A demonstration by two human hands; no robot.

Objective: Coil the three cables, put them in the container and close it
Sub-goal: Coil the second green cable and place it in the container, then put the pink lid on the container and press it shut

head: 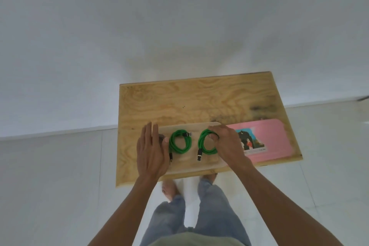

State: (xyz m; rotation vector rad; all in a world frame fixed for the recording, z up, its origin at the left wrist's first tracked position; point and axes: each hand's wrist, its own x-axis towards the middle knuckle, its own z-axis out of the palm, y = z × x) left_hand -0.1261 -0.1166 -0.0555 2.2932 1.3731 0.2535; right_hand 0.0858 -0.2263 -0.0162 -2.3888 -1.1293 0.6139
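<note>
Two green coiled cables lie side by side in a shallow translucent container (191,166) on the wooden table (179,102). My right hand (227,144) grips the right coil (203,146) at its right side, with the thumb hooked through the loop. The left coil (179,144) lies free, its dark plugs sticking out. Over the container's left end my left hand (151,152) lies flat with straight fingers, the thumb touching the left coil. A dark grey bit (161,137) shows under that hand; what it is cannot be told.
The pink lid (277,138) with a picture label lies flat to the right of the container, partly under my right wrist. The table's near edge is just above my feet on the white floor. A white wall rises behind the table.
</note>
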